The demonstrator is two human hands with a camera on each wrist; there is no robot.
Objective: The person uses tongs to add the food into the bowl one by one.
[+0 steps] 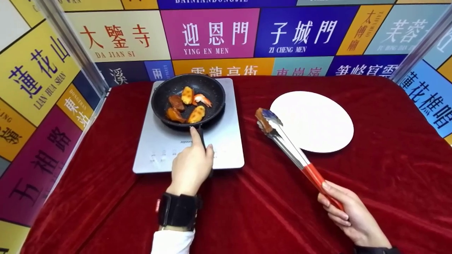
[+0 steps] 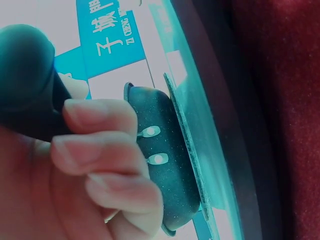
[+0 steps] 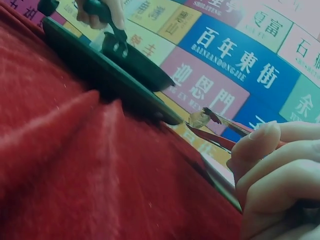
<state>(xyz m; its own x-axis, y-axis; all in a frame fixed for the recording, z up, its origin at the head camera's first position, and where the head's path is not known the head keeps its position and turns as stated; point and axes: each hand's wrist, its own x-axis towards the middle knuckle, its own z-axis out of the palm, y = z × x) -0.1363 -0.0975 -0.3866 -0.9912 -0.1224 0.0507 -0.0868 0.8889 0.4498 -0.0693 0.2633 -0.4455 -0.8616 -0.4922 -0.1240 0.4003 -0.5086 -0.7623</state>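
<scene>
My left hand (image 1: 190,165) grips the handle (image 1: 201,135) of a black frying pan (image 1: 213,84), its index finger stretched along the top. The left wrist view shows the other fingers curled round the handle (image 2: 25,75). Inside the pan lie two yellow browned pieces (image 1: 196,114), a shrimp (image 1: 203,100) and brown pieces of food (image 1: 176,102). With my right hand (image 1: 353,215) I hold red-handled metal tongs (image 1: 312,174). Their tips pinch a brown piece of food (image 1: 262,120), raised beside the plate's left edge.
The pan stands on a silver induction cooker (image 1: 227,153). To the right, a white plate (image 1: 314,120) lies on the dark red cloth (image 1: 268,211). Behind the table rises a wall of coloured panels with lettering (image 1: 212,46), framed by metal posts.
</scene>
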